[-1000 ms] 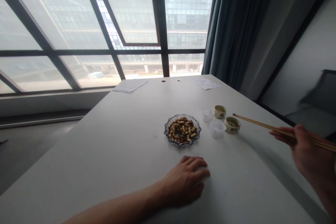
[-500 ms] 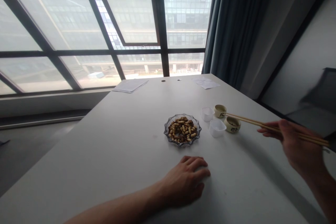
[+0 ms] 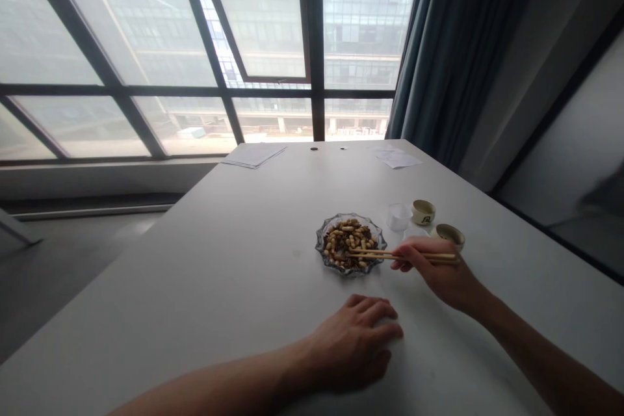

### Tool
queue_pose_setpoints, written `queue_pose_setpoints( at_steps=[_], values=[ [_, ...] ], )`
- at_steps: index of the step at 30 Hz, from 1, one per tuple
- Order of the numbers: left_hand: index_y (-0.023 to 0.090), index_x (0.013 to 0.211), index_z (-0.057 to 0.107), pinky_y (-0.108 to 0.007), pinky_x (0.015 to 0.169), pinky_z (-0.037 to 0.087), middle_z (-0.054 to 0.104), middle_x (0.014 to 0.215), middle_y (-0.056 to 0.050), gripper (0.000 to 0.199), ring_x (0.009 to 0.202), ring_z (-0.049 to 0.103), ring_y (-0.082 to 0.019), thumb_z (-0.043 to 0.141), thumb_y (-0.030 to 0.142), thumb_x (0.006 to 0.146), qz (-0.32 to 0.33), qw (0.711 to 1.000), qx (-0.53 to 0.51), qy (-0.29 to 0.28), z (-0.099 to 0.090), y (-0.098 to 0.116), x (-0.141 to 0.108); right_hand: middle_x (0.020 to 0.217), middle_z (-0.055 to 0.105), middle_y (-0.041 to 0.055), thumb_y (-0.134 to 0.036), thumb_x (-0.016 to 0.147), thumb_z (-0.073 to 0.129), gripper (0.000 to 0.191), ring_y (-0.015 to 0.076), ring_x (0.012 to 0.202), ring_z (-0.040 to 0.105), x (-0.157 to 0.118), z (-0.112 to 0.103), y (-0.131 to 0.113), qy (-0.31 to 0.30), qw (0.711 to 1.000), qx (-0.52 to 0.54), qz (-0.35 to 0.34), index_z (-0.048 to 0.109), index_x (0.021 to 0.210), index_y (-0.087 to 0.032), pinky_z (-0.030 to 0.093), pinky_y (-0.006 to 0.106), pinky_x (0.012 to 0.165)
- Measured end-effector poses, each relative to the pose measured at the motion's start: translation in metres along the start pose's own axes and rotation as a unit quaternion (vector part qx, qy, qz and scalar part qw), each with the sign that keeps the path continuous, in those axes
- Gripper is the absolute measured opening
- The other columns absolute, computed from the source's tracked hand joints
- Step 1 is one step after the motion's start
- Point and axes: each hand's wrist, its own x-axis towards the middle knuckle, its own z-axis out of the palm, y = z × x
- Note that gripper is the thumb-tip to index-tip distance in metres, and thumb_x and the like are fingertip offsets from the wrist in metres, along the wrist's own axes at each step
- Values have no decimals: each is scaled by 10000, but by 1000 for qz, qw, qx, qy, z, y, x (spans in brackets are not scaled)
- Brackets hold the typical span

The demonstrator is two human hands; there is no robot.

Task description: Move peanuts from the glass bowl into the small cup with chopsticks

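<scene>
Chopsticks [image 3: 404,256] — in the right hand [image 3: 439,273] — have swung over the glass peanut dish [image 3: 351,244].

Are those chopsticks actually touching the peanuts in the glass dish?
Cannot tell. The head view shows the chopsticks held in the right hand, their tips over the peanuts in the glass dish, but from above, any gap is hidden.

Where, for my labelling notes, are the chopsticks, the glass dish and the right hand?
chopsticks [image 3: 375,253], head view, on the shafts near the tips
glass dish [image 3: 318,244], head view, on the left rim
right hand [image 3: 439,276], head view, on the back of the hand
</scene>
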Motion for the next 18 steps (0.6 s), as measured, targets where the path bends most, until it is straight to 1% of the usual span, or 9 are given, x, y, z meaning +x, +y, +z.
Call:
queue_pose_setpoints(
  at_steps=[4, 9, 13, 15, 18],
  values=[
    [247, 1407, 647, -444, 1273, 418, 679, 1527, -88, 326, 1489, 618, -307, 699, 308, 1092, 1, 1000, 4, 5, 0, 0, 0, 784, 848, 71, -645, 1088, 688, 534, 190, 712, 798, -3, -5, 1, -13, 1000, -27, 7, 863, 844, -204, 638, 266, 679],
    [241, 1419, 649, -451, 1266, 426, 679, 1530, -96, 328, 1484, 622, -318, 689, 316, 1102, 3, 1000, 4, -1, 0, 0, 0, 787, 853, 79, -675, 1068, 702, 548, 199, 712, 807, -4, -7, 3, -17, 999, -23, 22, 871, 859, -197, 646, 274, 683],
    [236, 1411, 656, -456, 1269, 425, 680, 1530, -103, 333, 1478, 628, -323, 696, 293, 1085, 1, 1000, 3, -1, -1, 0, 1, 805, 868, 99, -705, 1049, 713, 569, 212, 721, 835, -4, -7, 10, -6, 999, -1, 39, 886, 880, -190, 672, 282, 689],
    [235, 1403, 661, -460, 1270, 427, 682, 1525, -105, 333, 1477, 629, -326, 700, 287, 1077, -2, 1000, 2, -1, -1, 1, 1, 838, 881, 116, -730, 1034, 716, 585, 233, 742, 856, -4, -5, 15, 3, 999, 23, 42, 895, 900, -189, 700, 304, 696],
    [237, 1405, 663, -465, 1271, 432, 682, 1523, -110, 339, 1475, 630, -329, 701, 289, 1072, -2, 1000, 1, -3, -1, 1, 1, 843, 888, 137, -779, 981, 749, 616, 273, 738, 878, -5, 2, 23, 47, 996, 65, 51, 903, 913, -186, 741, 355, 687]
  ],
)
